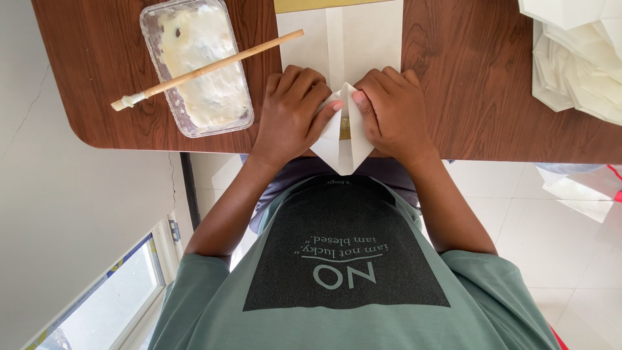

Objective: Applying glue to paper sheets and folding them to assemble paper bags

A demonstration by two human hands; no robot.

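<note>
Shirt [343,272]: green with a dark printed panel, filling the nearest part of the view, both forearms rising from it toward the table.
Folded end [341,152]: the white paper's pointed end hangs just past the table edge [518,155], below and between the two hands.
Left hand [293,110]: fingers curled down onto the paper's left flap, the thumb tip pinching the raised crease.
Right hand [392,110]: mirrors it on the right flap, fingertips closed together on the same crease, almost touching the other hand.
White paper [343,42]: runs flat up the brown table from under the knuckles, a folded band down its middle.
Plastic tray [194,65]: left of the hands, holding white paste.
Wooden stick [207,68]: lies slantwise across the tray, its paste-coated tip over the table.
Paper stack [576,58]: folded white pieces at the far right, well apart.
</note>
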